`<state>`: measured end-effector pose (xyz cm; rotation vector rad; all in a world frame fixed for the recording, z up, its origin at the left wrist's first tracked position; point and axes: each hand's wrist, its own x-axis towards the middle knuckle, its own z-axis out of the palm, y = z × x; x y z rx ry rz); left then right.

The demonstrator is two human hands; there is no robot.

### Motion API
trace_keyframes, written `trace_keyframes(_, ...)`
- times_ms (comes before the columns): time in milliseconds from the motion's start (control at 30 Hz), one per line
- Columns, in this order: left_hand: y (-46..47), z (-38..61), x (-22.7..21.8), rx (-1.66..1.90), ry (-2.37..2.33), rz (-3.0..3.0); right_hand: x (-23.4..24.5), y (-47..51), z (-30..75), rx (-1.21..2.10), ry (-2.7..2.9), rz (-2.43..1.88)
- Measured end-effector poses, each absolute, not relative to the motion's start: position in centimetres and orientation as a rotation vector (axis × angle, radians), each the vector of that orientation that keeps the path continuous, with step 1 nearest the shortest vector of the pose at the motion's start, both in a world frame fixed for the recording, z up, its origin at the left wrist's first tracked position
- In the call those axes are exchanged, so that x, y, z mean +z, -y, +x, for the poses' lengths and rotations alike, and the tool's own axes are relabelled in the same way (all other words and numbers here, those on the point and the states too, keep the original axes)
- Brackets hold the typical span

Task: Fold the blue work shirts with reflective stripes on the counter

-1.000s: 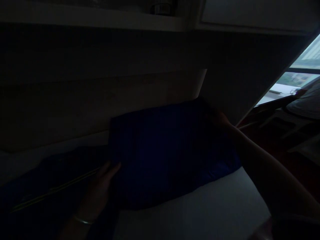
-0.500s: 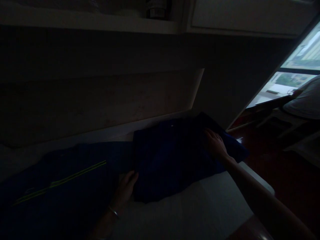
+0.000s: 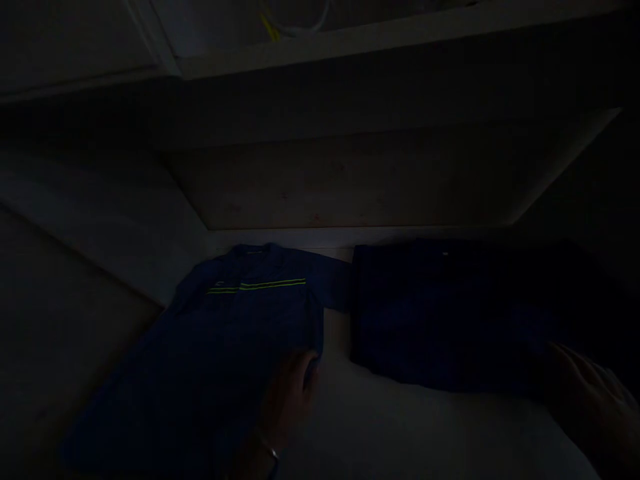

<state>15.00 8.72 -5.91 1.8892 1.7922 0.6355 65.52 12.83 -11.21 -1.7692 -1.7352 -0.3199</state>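
Note:
A blue short-sleeved shirt (image 3: 225, 333) with two thin yellow-green chest stripes lies spread flat, its collar toward the back wall. To its right is a darker blue garment (image 3: 420, 320), laid flat, with a small pale mark near its top edge; its kind is too dark to tell. My left hand (image 3: 293, 387), a band on the wrist, hovers over the shirt's right edge with loosely bent fingers and a gap by the thumb. Over the front right of the dark garment, my right hand (image 3: 590, 393) has its fingers stretched out; shadow hides its fingertips.
A pale surface (image 3: 380, 427) lies beneath both garments. A shelf edge (image 3: 350, 57) runs overhead, with a white cable (image 3: 300, 30) and something yellow on it. The back panel (image 3: 350, 187) and a slanting side wall (image 3: 125, 233) close in the space.
The view has turned left, bringing the whole shirt into sight and the window out of it. My left hand has left the dark garment's edge and moved over to the shirt.

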Motion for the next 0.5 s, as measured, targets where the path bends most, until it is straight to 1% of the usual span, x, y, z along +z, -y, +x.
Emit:
trace_keyframes(100,-4.6,12.2,-7.4,0.402,-2.076,2.056,-10.0,-12.8,59.4,-0.368,1.848,-1.712)
trace_keyframes(167,-2.5,10.4,-9.1,0.23,-2.178,2.08,-8.9,-13.6,54.6,-0.291,1.917,-1.658)
trace_keyframes(267,-0.9,8.1,-10.5,0.118,-2.238,2.05,-6.9,-15.8,47.0,-0.119,2.152,-1.522)
trace_keyframes(333,-0.6,7.1,-10.2,0.073,-2.277,1.997,-5.6,-17.7,42.2,-0.059,2.3,-1.523)
trace_keyframes(500,-0.9,5.9,-6.7,-0.168,-2.242,1.795,-3.7,-22.2,33.0,0.04,2.675,-1.569)
